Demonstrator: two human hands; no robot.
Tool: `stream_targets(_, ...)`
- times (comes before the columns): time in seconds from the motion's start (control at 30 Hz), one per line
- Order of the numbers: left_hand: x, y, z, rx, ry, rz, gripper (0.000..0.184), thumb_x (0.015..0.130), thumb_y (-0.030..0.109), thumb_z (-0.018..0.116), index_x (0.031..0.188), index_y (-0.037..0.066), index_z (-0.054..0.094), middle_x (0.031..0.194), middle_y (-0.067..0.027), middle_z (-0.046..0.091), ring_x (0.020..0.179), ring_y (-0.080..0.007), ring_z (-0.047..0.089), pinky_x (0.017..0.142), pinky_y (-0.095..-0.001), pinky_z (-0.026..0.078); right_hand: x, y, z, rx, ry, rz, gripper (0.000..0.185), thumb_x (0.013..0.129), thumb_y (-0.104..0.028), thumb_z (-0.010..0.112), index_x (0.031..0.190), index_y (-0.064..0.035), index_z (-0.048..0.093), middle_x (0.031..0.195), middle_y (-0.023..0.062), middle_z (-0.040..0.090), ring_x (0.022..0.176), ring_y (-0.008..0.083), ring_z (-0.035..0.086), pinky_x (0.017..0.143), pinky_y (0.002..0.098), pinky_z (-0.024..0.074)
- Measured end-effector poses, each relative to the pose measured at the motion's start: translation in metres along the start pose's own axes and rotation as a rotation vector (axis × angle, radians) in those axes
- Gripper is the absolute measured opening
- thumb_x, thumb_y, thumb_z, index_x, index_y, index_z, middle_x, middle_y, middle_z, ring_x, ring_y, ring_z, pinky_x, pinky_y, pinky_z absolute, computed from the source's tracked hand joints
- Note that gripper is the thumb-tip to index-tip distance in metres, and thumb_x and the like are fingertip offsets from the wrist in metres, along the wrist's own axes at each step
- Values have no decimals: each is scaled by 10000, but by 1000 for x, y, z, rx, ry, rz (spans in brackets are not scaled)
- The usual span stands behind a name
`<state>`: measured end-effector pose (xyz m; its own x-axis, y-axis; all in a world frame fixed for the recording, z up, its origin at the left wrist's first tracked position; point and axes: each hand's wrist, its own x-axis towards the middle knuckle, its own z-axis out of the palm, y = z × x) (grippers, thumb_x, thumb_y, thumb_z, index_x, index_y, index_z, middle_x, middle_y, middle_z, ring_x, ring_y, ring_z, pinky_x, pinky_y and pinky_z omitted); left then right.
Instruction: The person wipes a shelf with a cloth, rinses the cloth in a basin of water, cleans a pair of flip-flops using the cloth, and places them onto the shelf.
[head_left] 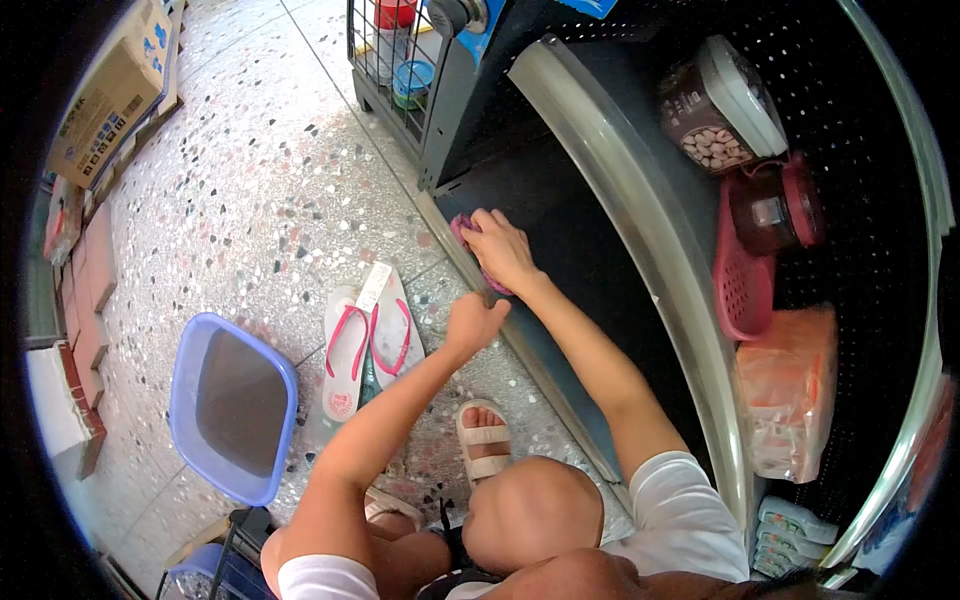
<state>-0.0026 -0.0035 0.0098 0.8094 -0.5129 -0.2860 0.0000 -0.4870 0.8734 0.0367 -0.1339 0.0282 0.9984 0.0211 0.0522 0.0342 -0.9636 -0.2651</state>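
Head: right hand [500, 250] holds cloth [461, 228]; carton print [98, 137] illegible.

Can see white flip-flops with pink straps [344, 368] on speckled grey terrazzo floor [240, 200]; upper left, a printed brown cardboard box [112, 98].

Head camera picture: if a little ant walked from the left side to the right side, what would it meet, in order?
Cardboard box → blue basin → flip-flops → right hand on a purple cloth → nut tub.

Cloth [461, 227] partly hidden, wire rack [367, 101] cropped
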Motion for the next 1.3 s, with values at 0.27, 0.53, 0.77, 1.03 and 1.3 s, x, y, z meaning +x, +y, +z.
stream_targets(0.27,4,-9,3,-2,-15,4,444,745,361,639,766,-83,647,726,-304,615,730,-415,649,691,-453,506,-59,8,-6,37,-52,40,177,861,-205,539,988,-138,643,972,53,526,960,259,530,725,423,470)
stream_targets(0.53,2,-5,1,27,-17,-3,438,746,352,640,792,-83,649,740,-308,618,740,-414,652,695,-453,507,-60,7,-1,31,59,-18,274,825,-151,547,1080,-151,648,972,54,516,947,266,527,724,407,491)
stream_targets(0.77,2,0,-2,-41,-70,-61,432,744,344,635,797,-84,637,728,-298,623,741,-408,657,693,-453,508,-30,5,6,23,143,35,255,821,-143,545,1055,-138,647,979,70,513,947,289,521,728,414,502)
stream_targets(1.03,6,-8,0,34,-88,-78,411,759,324,617,822,-81,635,677,-262,626,686,-360,669,668,-429,511,-30,31,2,-46,209,179,231,841,-102,564,1054,-93,654,976,102,527,935,314,526,765,421,486)
stream_targets(1.3,2,-1,-5,-29,-78,-44,450,750,326,626,794,-121,615,688,-294,606,690,-412,643,659,-451,507,-28,53,6,-115,229,299,232,853,-100,553,1063,-66,645,995,117,530,951,333,528,801,424,476)
